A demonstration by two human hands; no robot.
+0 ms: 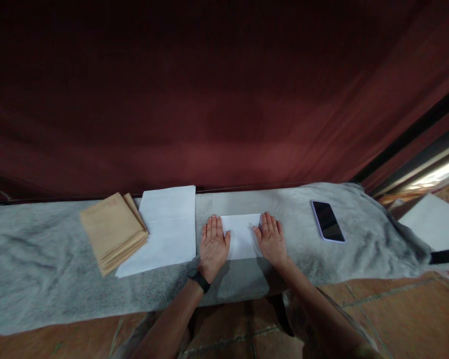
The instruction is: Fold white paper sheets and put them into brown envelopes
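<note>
A white sheet of paper (pixel 241 237), which looks folded, lies flat on the grey cloth in front of me. My left hand (pixel 214 245) rests palm down at its left edge, fingers stretched forward and thumb on the paper. At the right edge lies my right hand (pixel 271 239), also flat with its fingers extended and thumb over the paper. Left of my left hand is a stack of white paper (pixel 172 224). A pile of brown envelopes (pixel 114 227) sits further left, overlapping the stack's edge.
Grey cloth (pixel 41 269) covers the long narrow surface. A phone (pixel 328 221) in a purple case lies right of my right hand. Dark red fabric (pixel 224 109) hangs behind the surface. Tiled floor (pixel 404 314) shows below its front edge, and a white panel (pixel 436 222) stands at the far right.
</note>
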